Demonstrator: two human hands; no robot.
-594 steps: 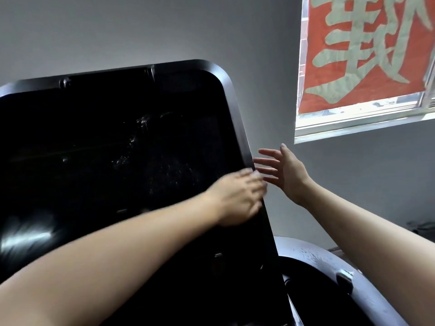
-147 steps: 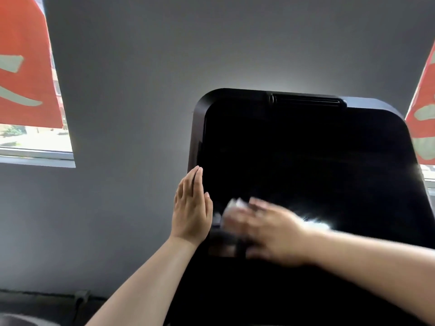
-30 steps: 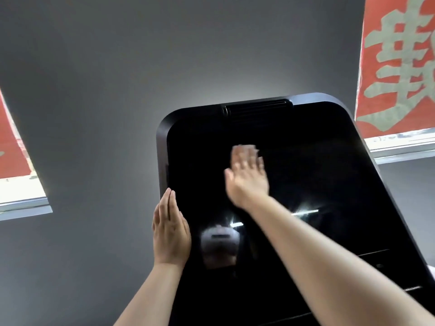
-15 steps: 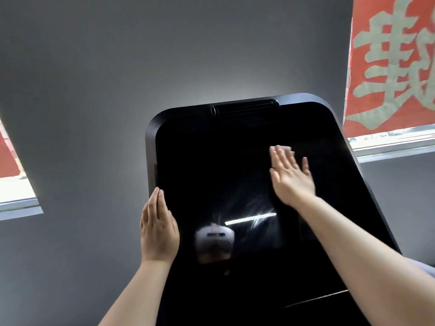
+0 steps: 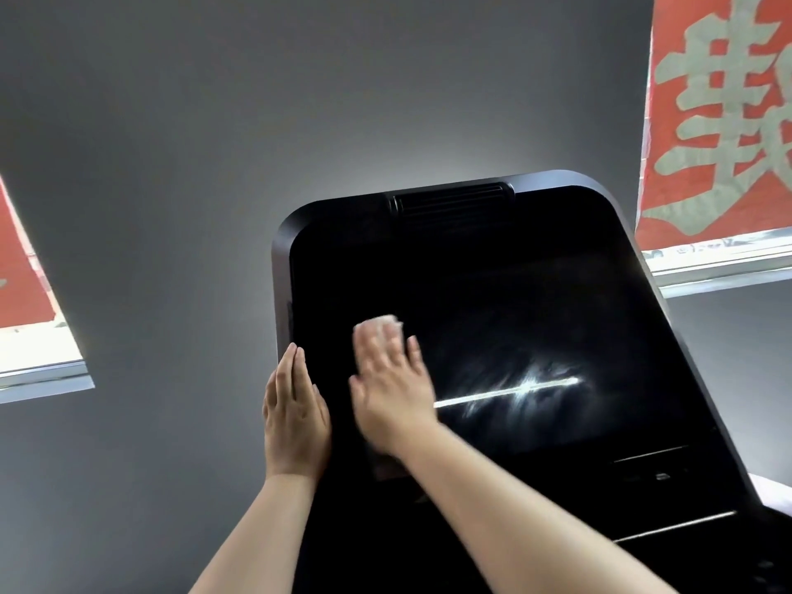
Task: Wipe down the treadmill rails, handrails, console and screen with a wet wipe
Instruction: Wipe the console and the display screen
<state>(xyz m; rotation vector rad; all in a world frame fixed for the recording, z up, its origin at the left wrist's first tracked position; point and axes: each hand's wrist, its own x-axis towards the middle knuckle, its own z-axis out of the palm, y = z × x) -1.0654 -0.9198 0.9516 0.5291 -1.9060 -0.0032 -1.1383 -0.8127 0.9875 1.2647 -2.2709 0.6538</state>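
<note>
The treadmill's big black screen tilts up in front of me, with a vent slot at its top edge. My right hand lies flat on the left part of the glass, fingers straight, pressing a white wet wipe that peeks out past the fingertips. My left hand rests flat with straight fingers against the screen's left edge. Damp streaks and a bright reflected line show on the glass to the right of my right hand. Below the glass sits the console panel with small buttons.
A grey wall stands behind the screen. Windows with red banners carrying pale characters flank it at the left and the upper right.
My right hand has swept the wipe leftward and slightly down across the glass, from the upper middle to near my left hand. The left hand has stayed on the screen's edge.
</note>
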